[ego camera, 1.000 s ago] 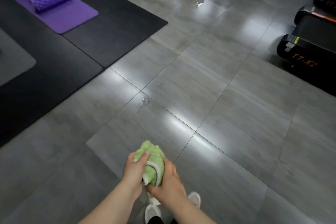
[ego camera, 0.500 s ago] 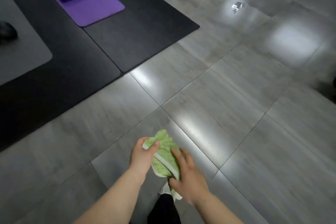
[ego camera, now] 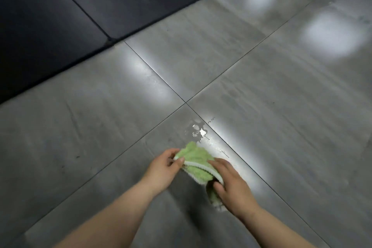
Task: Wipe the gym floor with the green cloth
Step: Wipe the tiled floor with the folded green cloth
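A folded green cloth (ego camera: 196, 162) with a white edge is held in both hands low over the grey tiled gym floor (ego camera: 281, 106). My left hand (ego camera: 164, 169) pinches its left end between thumb and fingers. My right hand (ego camera: 231, 184) grips its right end, with a loose corner hanging below the palm. Just beyond the cloth, a small puddle of water drops (ego camera: 200, 130) glints on the tile near a crossing of grout lines.
Black rubber mats (ego camera: 80, 10) cover the floor at the upper left, their edge running diagonally. Bright ceiling-light reflections (ego camera: 330, 34) lie on the tiles at the upper right.
The view has dropped closer to the floor and moved forward; the purple mat and roller left the frame. The water drops now lie right in front of the cloth. Both hands keep their hold.
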`<state>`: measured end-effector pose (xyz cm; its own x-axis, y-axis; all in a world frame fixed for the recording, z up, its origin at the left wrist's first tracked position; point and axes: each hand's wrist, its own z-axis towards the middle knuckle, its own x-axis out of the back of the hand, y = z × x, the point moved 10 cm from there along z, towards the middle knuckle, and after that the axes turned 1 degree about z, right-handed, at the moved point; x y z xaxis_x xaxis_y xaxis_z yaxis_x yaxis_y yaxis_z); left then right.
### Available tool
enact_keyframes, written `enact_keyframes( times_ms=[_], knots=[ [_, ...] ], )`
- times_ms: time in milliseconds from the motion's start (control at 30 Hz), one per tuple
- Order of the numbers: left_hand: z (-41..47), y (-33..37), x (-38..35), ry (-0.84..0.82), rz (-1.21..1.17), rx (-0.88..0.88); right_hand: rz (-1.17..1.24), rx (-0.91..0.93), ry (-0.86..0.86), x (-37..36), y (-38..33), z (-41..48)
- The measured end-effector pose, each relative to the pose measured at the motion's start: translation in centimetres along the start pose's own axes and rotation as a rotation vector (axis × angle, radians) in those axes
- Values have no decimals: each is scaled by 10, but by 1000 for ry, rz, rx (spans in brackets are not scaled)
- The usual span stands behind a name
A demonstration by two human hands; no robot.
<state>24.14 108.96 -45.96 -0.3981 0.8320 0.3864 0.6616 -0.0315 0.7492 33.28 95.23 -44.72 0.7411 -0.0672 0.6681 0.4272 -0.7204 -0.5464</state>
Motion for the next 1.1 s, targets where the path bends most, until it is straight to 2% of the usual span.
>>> enact_keyframes(
  times_ms=[67,133,200,300,467,567,633,700,733,800,833,900,967,1033,1100],
  knots=[
    [37,-20,-2,-18,321,-99,-10,-44,132,7,28,30],
    [68,-29,18,40,611,-152,-122,-101,179,14,54,56],
    [87,-35,40,78,766,-182,-216,-219,79,13,80,74],
    [82,-54,56,28,957,-232,-294,-400,-97,4,110,82],
    [73,-145,92,131,913,32,-355,-450,-85,-19,107,107],
    [78,-172,84,68,884,43,-336,-441,130,-26,106,117],
    [78,-182,79,-2,838,113,-285,-433,307,-18,108,118],
    [78,-181,85,40,839,109,-209,-475,436,-12,104,121],
    [80,-181,85,15,854,106,-151,-510,482,-10,100,127],
    [84,-181,83,-30,958,91,-138,-528,465,-24,76,149],
    [85,-189,83,-28,957,106,-209,-457,449,-34,53,161],
    [88,-205,77,-59,929,119,-319,-164,409,-67,-10,181],
    [89,-217,70,-129,888,138,-458,78,235,-115,-59,186],
    [87,-213,72,-113,933,102,-538,276,76,-137,-82,182],
    [86,-206,70,-91,967,49,-640,450,84,-121,-77,189]
  ],
)
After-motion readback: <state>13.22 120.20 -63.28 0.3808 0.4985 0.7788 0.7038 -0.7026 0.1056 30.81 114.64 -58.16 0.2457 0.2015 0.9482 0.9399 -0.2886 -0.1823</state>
